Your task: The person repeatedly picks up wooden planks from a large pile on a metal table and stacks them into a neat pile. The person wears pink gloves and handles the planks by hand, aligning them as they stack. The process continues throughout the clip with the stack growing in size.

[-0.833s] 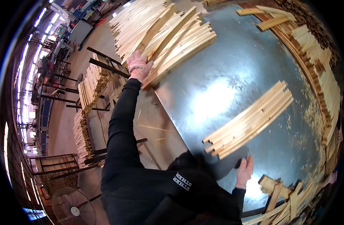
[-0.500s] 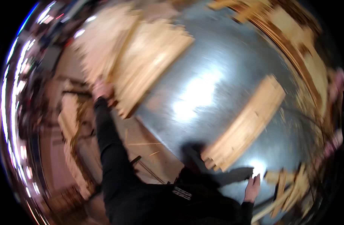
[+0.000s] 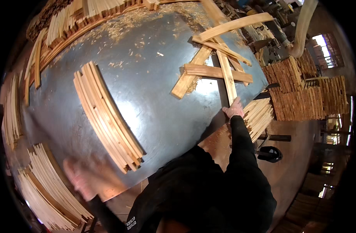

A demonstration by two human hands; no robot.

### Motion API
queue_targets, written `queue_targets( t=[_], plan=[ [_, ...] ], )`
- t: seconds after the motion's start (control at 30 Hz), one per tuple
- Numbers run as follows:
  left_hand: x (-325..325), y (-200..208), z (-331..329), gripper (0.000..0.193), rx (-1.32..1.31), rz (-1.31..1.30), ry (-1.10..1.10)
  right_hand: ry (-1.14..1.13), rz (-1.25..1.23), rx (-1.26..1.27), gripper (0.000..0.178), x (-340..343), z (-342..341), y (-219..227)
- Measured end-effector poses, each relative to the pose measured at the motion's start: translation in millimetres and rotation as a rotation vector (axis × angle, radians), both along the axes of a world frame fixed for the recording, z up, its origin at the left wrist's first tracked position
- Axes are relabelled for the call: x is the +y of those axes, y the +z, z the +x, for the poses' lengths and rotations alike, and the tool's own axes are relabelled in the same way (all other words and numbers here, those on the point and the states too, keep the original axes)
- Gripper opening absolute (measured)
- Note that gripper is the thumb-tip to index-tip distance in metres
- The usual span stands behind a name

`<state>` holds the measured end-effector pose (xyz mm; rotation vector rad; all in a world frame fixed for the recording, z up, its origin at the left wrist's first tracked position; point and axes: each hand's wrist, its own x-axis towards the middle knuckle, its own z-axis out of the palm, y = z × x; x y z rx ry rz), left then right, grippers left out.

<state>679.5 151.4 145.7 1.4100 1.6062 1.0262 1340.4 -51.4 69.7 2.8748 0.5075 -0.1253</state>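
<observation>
My right hand is closed round the near end of a pale wooden slat at the table's right side. The slat's far part lies among several crossed wooden slats, some of them slightly curved, such as the curved slat on top. My left hand, smeared by motion, is over the table's near left edge, beside a row of narrow curved slats. Its fingers are too blurred to read. Between my hands a group of curved slats lies side by side on the metal tabletop.
Wood shavings are scattered over the table's far side. More slats stand stacked at the far left. Below the right edge sits a slat pile, with tall wood stacks beyond it. A grey hose hangs at upper right.
The view has swung to the right, toward the crossed slats. My right hand, free before, now grips a slat. My left hand has come away from the slat stack it was at.
</observation>
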Motion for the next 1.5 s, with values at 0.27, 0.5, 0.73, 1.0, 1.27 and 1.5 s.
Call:
queue_targets(
  t=[0.27, 0.5, 0.73, 1.0, 1.27, 1.5],
  plan=[
    [-94.7, -93.1, 413.9, 0.055, -1.017, -1.042, -0.718, 0.465, 0.551, 1.251, 0.052, -22.1, -16.9, 18.0],
    [-87.0, -94.7, 516.1, 0.036, -0.668, -0.706, -0.458, 0.863, 0.26, -0.077, 0.09, 74.3, 167.2, 7.3],
    [-21.5, -100.5, 378.7, 0.027, 0.649, -0.29, -0.221, 0.933, 0.001, 0.565, 0.061, 120.4, 182.2, 13.9],
    [-15.1, -78.4, 258.5, 0.055, 1.194, -0.229, 0.267, 1.12, 0.173, 0.89, 0.06, 204.9, -9.2, 1.5],
    [-24.1, -45.7, 281.6, 0.096, 1.186, -0.06, -0.043, 1.36, 0.234, 1.251, 0.046, 299.5, -219.5, -21.2],
    [-47.0, -74.0, 255.9, 0.095, 1.215, -0.191, -0.1, 1.37, 0.276, 0.298, 0.044, 339.3, -38.0, 11.1]
  ],
)
